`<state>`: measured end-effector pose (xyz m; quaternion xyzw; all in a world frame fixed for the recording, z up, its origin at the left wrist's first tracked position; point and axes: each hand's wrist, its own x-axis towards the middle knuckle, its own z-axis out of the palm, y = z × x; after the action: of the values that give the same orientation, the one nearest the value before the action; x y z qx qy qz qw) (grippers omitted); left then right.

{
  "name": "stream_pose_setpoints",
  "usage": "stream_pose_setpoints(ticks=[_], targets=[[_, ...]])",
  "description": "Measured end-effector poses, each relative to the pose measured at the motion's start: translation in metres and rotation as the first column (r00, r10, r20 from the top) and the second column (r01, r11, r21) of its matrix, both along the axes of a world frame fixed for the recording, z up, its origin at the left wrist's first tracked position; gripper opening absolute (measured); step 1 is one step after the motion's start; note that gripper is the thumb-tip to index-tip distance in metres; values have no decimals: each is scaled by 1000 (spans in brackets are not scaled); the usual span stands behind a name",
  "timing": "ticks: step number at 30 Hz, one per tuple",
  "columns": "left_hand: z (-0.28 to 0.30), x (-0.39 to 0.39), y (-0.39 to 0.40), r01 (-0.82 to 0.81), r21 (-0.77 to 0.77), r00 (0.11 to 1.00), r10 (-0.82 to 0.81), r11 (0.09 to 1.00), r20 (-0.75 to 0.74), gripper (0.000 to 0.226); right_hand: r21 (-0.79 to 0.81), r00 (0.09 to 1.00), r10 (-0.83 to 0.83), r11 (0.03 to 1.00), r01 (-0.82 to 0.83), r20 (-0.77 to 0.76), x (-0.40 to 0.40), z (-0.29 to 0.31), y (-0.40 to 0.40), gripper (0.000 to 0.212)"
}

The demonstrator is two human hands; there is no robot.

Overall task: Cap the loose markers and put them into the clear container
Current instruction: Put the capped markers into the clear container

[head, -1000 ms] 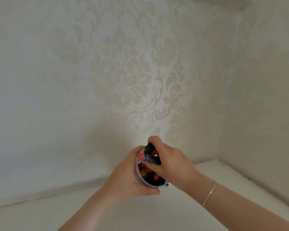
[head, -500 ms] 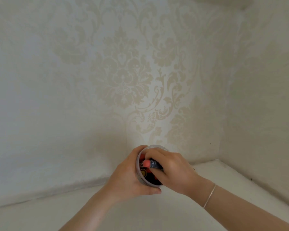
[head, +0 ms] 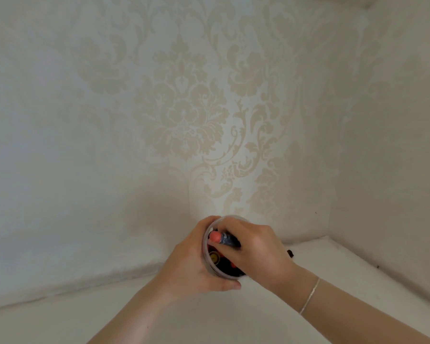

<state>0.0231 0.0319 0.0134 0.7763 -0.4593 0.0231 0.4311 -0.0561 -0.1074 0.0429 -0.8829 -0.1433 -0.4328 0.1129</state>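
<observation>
Lowering the red-capped marker (head: 221, 238) into the clear container (head: 207, 259), your right hand (head: 256, 252) has come down from a second ago, when the marker stood above the rim; now it lies across the mouth, pinched in curled fingers. Your left hand (head: 196, 266) wraps the container wall, steadying it above the white surface (head: 233, 316). Other markers (head: 215, 256) already sit inside, so I judge this one is nearly stowed.
</observation>
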Motion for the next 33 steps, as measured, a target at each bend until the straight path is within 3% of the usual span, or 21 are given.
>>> stream_pose_setpoints(ticks=[2, 6, 8, 10, 11, 13, 16, 19, 22, 24, 28, 31, 33], targets=[[-1, 1, 0, 1, 4, 1000, -1, 1000, 4, 109, -107, 999, -44, 993, 40, -29, 3, -4, -1, 20], [-2, 2, 0, -6, -4, 1000, 5, 1000, -20, 106, -151, 974, -68, 988, 35, -218, 1, 0, 0, 21], [-2, 3, 0, -7, 0, 1000, 7, 1000, -11, 107, 49, 950, -8, 998, 25, -312, -2, 14, 2, 20], [-3, 3, 1, -9, 4, 1000, 9, 1000, 1, 109, 343, 933, 82, 938, 46, -351, -6, 34, 0, 20], [-3, 3, 1, -11, 7, 1000, 11, 1000, 0, 111, 406, 919, 90, 910, 80, -384, -8, 47, -4, 16], [-4, 4, 1, -13, 12, 1000, 13, 1000, -3, 114, 331, 847, 25, 927, 179, -530, -14, 68, -12, 14], [-4, 4, 1, -24, 18, 1000, 24, 1000, 4, 113, 252, 664, -2, 924, 288, -748, -20, 85, -25, 16], [-2, 3, 1, -35, 22, 999, 35, 999, 15, 113, 276, 601, 56, 919, 280, -797, -29, 95, -35, 12], [-3, 2, 0, -41, 19, 999, 40, 999, 18, 110, 363, 518, 216, 909, 202, -827, -40, 103, -38, 19], [-3, 2, 0, -45, 14, 999, 45, 999, 19, 111, 292, 541, 142, 935, 203, -829, -41, 101, -33, 15], [0, -1, 0, -13, 3, 1000, 13, 1000, 11, 108, -10, 737, -232, 956, 292, -635, -26, 86, -14, 12], [1, -2, -1, -18, 7, 1000, 18, 1000, 14, 109, -53, 802, -262, 959, 277, -537, -15, 69, 1, 20], [0, 0, 0, -16, 15, 1000, 16, 1000, 5, 107, -24, 809, -197, 975, 221, -553, -12, 59, 6, 24]])
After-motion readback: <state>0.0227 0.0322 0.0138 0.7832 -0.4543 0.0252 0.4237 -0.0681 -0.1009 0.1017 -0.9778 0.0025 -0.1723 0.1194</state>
